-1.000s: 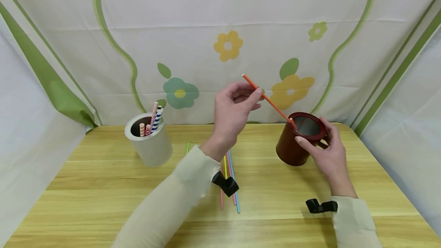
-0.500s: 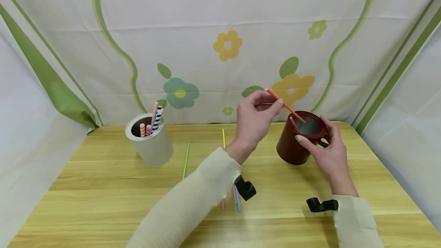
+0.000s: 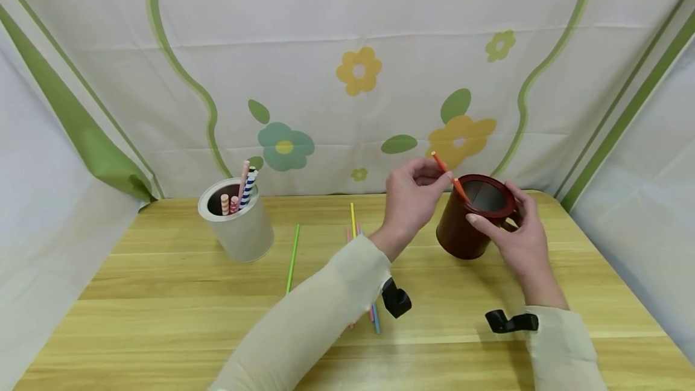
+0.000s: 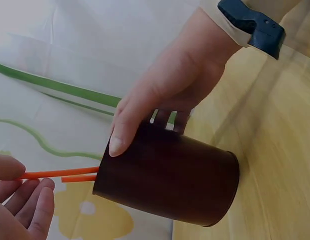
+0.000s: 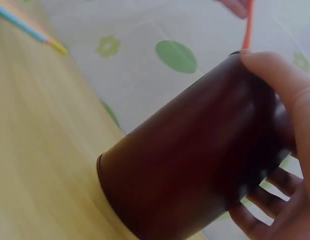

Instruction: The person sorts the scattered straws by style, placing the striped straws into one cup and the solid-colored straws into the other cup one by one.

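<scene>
My left hand (image 3: 411, 201) pinches an orange straw (image 3: 440, 162) between thumb and fingers, near its upper end. The straw's lower end goes down inside the rim of a dark red-brown mug (image 3: 460, 235). A second orange straw (image 4: 77, 178) leans in the same mug, close beside the held one in the left wrist view. My right hand (image 3: 516, 237) grips the mug at its handle side, thumb on the near rim and fingers curled behind. In the right wrist view the mug (image 5: 180, 160) stands near the table, its inside hidden.
A white can (image 3: 242, 234) with several striped straws stands at the left. On the wooden table (image 3: 163, 318) lie a green straw (image 3: 293, 258) and several yellow, pink and blue ones, partly under my left sleeve (image 3: 315, 312). A flowered curtain (image 3: 326, 5) hangs behind.
My left hand has moved right and down, bringing the orange straw from the mug's outer rim over the opening and into it. The right hand keeps its grip.
</scene>
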Demonstrator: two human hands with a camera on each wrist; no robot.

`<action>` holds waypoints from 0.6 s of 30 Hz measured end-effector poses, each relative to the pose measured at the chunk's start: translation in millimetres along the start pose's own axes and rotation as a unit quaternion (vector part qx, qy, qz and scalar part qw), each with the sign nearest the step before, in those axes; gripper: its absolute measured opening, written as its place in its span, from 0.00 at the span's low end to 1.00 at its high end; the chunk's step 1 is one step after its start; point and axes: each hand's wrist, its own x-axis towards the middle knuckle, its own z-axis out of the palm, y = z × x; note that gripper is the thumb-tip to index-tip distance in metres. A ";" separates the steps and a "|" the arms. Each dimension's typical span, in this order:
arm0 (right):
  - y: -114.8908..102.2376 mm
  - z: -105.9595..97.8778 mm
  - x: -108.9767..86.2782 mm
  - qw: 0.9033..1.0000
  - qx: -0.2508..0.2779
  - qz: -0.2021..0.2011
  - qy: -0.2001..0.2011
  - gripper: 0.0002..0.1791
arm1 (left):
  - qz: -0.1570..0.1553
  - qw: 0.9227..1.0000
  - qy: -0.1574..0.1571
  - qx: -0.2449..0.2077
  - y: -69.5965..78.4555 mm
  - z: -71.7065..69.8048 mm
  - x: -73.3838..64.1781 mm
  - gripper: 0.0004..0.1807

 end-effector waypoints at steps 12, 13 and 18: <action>0.4 -5.2 1.6 0.989 0.140 0.039 -0.036 0.54 | -0.007 0.999 -0.017 0.027 -7.2 1.6 -2.1 0.02; 0.2 -5.3 1.5 0.988 0.142 0.040 -0.036 0.54 | -0.008 0.999 -0.018 0.028 -7.9 1.8 -2.1 0.02; 0.2 -5.4 1.6 0.988 0.145 0.040 -0.037 0.54 | -0.013 0.999 -0.018 0.030 -10.9 3.5 -1.3 0.02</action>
